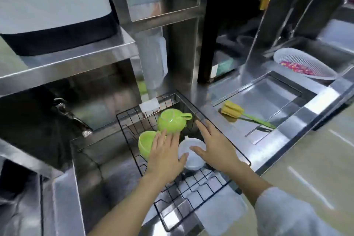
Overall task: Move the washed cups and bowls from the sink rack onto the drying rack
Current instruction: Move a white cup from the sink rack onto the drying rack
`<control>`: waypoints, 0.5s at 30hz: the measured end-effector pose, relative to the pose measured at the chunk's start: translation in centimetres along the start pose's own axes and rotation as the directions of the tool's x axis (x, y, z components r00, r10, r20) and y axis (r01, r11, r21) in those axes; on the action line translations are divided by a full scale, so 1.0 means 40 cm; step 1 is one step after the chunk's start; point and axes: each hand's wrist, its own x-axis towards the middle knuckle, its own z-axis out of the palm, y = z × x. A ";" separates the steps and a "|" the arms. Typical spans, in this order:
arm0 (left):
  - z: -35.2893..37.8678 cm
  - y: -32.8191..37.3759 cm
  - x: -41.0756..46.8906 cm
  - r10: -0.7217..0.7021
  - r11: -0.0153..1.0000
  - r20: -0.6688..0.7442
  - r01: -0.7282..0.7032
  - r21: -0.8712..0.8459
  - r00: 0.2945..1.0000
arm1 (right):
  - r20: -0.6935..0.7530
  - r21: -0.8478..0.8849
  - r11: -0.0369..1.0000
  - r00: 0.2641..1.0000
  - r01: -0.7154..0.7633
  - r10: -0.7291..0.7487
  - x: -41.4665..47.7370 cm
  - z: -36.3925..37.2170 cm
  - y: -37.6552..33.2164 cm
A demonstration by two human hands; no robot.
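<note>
A black wire rack (pixel 193 195) sits over the steel sink. In it a green cup (pixel 173 119) with a handle lies upside down at the back. A green bowl (pixel 146 143) leans on its side to the left. A white cup (pixel 192 156) lies between my hands. My left hand (pixel 165 156) hovers flat over the green bowl's edge, fingers spread, its thumb touching the white cup. My right hand (pixel 216 148) is spread over the rack's right side, thumb on the white cup's rim. Neither hand grips anything.
A yellow sponge brush (pixel 243 113) with a green handle lies on the steel counter to the right. A white colander (pixel 304 65) with pink contents stands farther right. Steel shelves (pixel 63 63) with a white appliance (pixel 51 5) rise on the left. A tap (pixel 70 116) sticks out left of the rack.
</note>
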 end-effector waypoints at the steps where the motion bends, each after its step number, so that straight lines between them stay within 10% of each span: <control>1: 0.007 0.007 0.000 0.005 1.000 0.034 -0.005 0.006 0.999 | 0.054 0.014 0.999 0.998 -0.044 0.043 0.004 0.007 0.004; 7: 0.034 0.043 0.001 -0.049 0.999 0.095 0.051 -0.018 0.994 | 0.333 0.072 0.966 0.919 -0.247 0.210 0.013 0.026 0.008; 15: 0.026 0.077 0.005 -0.205 0.953 0.150 0.233 -0.195 0.967 | 0.360 0.290 0.855 0.877 -0.430 0.319 0.032 0.041 0.013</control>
